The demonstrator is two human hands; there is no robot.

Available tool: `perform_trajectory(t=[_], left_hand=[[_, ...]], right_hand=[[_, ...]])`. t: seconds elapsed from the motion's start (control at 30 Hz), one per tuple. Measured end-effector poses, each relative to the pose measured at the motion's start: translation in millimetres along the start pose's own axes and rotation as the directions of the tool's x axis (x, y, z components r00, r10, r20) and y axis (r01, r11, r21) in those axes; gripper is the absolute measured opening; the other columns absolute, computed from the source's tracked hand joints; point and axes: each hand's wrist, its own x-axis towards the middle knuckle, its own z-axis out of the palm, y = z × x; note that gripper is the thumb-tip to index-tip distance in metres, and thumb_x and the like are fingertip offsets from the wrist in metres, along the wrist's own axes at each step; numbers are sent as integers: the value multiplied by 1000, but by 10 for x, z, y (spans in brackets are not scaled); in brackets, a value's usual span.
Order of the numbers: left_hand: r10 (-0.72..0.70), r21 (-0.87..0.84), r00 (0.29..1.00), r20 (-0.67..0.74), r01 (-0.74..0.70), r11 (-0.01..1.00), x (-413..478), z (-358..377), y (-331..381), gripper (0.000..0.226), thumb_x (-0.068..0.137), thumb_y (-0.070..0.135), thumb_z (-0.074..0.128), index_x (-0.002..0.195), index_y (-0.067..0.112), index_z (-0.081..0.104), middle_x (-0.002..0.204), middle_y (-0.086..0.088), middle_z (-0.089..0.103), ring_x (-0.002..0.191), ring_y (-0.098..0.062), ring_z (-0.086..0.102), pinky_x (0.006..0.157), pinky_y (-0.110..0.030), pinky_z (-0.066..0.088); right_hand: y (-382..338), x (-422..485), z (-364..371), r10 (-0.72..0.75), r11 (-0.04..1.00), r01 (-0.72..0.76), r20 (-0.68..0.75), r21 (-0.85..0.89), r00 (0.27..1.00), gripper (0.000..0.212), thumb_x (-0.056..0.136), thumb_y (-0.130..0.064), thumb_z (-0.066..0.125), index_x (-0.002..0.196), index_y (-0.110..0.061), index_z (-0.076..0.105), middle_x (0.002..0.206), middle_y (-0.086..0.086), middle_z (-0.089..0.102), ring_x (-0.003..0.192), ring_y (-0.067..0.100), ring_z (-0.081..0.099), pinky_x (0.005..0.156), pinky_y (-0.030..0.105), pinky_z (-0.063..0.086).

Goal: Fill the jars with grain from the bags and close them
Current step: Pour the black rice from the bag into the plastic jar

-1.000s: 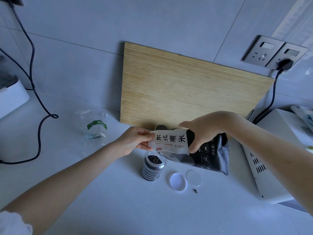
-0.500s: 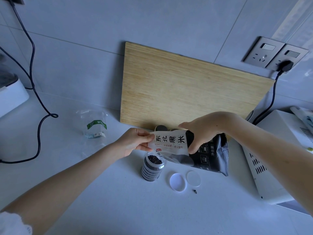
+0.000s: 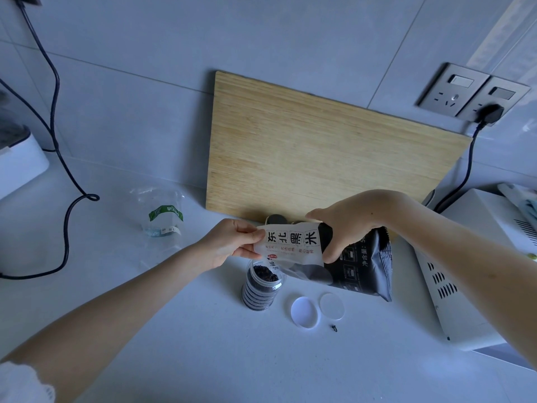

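**Black-grain bag held tilted over the open jar**

At the far left, a white appliance (image 3: 20,167) sits on the table (image 3: 203,359), and a black cable (image 3: 59,158) hangs down the tiled wall and loops across the surface. Further right lies a crumpled clear plastic bag (image 3: 162,216) with a green band.

The left hand (image 3: 229,245) comes in from the lower left. Its grip is a narrow pinch, thumb over fingers, on the white printed end of the grain bag (image 3: 360,266). Directly under that end stands the jar (image 3: 261,286), a clear ribbed pot on the table with no lid on, dark grain showing close to its rim. The bag lies across the air above it, white end to the left, black end to the right and lower.

Behind, a wooden board (image 3: 319,152) leans against the wall, with a small dark round object at its foot, too hidden to identify. Just right of the jar two round lids (image 3: 303,312) lie flat side by side, with a tiny dark speck (image 3: 334,328) near them.

The right hand (image 3: 348,222) closes its grip around the bag's middle from above. Beyond it stands a white vented box (image 3: 470,271), and above that two wall sockets (image 3: 473,94), one holding a black plug (image 3: 489,113).
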Motion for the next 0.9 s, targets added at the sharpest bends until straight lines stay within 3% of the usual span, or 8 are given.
perform_trajectory(t=[0.9], left_hand=[[-1,-12,1000,-5,1,1000,4,-8,-19,10,87,9,61,80,5,67,74,-5,73,67,-16,70,61,-27,59]], right_hand=[[-6,32,-5,4,1000,-4,2,-24,1000,85,79,-44,68,147,-26,19,131,2,52,111,24,53,89,33,46]])
